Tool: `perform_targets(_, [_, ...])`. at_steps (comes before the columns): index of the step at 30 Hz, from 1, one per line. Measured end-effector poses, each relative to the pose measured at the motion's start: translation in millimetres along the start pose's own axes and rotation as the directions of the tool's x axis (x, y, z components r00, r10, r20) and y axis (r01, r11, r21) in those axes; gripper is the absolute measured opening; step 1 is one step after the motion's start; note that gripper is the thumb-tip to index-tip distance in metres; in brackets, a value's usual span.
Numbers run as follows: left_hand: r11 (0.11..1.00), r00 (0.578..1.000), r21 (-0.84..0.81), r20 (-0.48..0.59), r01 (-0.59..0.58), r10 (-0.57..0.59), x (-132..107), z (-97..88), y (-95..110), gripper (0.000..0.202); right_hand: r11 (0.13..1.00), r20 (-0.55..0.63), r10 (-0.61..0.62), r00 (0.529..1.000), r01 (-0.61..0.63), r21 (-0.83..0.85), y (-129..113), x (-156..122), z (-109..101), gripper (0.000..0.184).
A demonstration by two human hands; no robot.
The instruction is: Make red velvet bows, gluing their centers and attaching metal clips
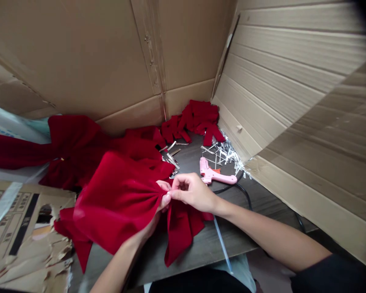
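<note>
Red velvet bow (pixel 118 203) lies left-to-right across the desk (pixel 201 246), its gathered centre pinched by left hand (pixel 164 200) and right hand (pixel 192 193).

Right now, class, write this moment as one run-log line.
left hand: pinching red bow centre | right hand: pinching same centre | nearby: pink glue gun, metal clips, on table

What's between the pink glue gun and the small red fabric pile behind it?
Loose silver clips lie on the dark table between the glue gun and the red fabric pile, head view.
</note>
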State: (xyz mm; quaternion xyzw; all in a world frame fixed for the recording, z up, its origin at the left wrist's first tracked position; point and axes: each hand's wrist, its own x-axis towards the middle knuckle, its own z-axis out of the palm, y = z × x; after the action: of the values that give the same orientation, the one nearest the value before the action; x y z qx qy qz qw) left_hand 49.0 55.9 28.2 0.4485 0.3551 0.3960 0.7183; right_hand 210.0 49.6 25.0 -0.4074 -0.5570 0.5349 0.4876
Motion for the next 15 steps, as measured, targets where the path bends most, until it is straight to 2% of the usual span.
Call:
perform_targets(4, [0.995,0.997,0.070,-0.020,-0.068,0.070,-1.0,2.3,0.1,0.012,0.970,-0.031,-0.178,0.984,0.170,-0.174,-0.7,-1.3,-0.1,0.016])
perform_targets(8, [0.999,0.998,-0.002,-0.018,-0.053,0.053,-3.4,6.0,-0.5,0.010,0.892,0.045,-0.390,0.920,0.389,-0.231,-4.9,-2.6,-2.2,0.011])
perform_targets(11, [0.998,0.998,-0.042,-0.041,-0.039,0.037,-4.2,6.0,-1.3,0.009,0.880,0.065,-0.422,0.904,0.426,-0.211,-5.6,-2.9,-2.1,0.012])
perform_targets(15, [0.999,0.995,-0.032,-0.092,-0.036,0.033,-4.1,4.3,-3.7,0.010,0.891,0.051,-0.389,0.920,0.390,-0.232,-3.0,-4.6,0.8,0.012])
